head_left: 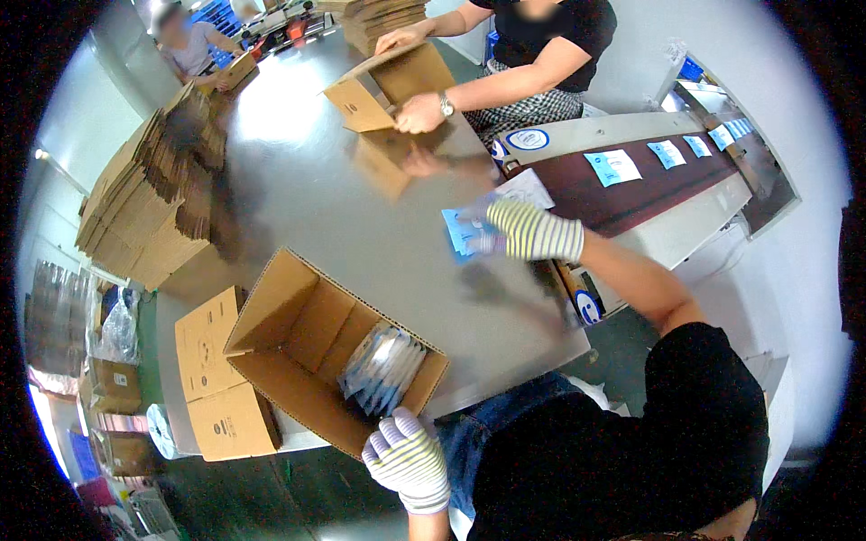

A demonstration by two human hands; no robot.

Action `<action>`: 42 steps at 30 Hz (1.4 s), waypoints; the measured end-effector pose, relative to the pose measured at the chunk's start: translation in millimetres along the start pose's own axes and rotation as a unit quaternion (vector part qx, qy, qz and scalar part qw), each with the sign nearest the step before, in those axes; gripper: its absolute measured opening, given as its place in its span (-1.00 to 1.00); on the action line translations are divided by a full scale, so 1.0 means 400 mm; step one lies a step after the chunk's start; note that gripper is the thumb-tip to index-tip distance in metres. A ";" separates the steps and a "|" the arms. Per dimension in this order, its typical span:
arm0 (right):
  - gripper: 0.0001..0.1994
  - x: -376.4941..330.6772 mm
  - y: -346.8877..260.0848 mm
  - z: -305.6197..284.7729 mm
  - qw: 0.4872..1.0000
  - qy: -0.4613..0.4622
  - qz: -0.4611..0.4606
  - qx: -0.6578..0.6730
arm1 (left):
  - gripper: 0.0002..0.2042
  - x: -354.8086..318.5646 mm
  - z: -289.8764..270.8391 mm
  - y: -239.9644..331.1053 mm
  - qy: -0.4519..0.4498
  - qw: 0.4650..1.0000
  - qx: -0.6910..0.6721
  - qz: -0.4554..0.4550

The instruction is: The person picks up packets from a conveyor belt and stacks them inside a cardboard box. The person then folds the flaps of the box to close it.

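My left hand (408, 460), in a striped knit glove, is closed at the near rim of an open cardboard box (271, 311). Inside that box, a row of clear-wrapped blue-and-white packets (386, 368) stands at the near right end. My right hand (532, 230), gloved the same way and slightly blurred, is over the table beside the conveyor end. Its fingers are closed on blue-and-white packets (462, 234); how many is hard to make out. A pale packet (526, 189) shows just behind this hand, at the belt's end.
More packets (613, 167) lie spaced along the dark conveyor belt (573, 194) on the right. Across the metal table (298, 194), a co-worker handles an open carton (379, 86). Flattened cartons (153, 189) are piled at the left; a folded one (221, 379) lies beside my box. Another person works farther back.
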State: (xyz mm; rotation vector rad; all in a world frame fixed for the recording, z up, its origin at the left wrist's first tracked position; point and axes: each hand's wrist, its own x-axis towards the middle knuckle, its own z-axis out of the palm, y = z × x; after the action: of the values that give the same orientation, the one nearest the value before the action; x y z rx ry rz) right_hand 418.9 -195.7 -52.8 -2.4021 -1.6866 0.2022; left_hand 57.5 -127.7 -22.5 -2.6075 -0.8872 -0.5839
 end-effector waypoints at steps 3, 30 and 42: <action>-0.56 0.056 0.083 -0.050 0.997 0.020 -0.011 0.069 | -0.78 -0.004 -0.008 0.002 -0.017 1.000 -0.003 -0.002; -0.69 0.055 -0.035 0.050 0.979 -0.146 -0.088 -0.109 | -0.80 -0.015 -0.004 -0.037 -0.021 1.000 -0.017 0.001; -0.23 -0.023 -0.272 -0.168 0.926 0.020 -0.246 0.286 | -0.87 -0.011 -0.017 -0.019 -0.015 0.999 -0.031 0.012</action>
State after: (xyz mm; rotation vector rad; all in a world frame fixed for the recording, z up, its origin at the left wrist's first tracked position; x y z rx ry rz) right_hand 331.6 -174.3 38.7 -1.5124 -1.8288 0.4798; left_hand 47.5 -127.1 -17.3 -2.6861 -0.8580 -0.5759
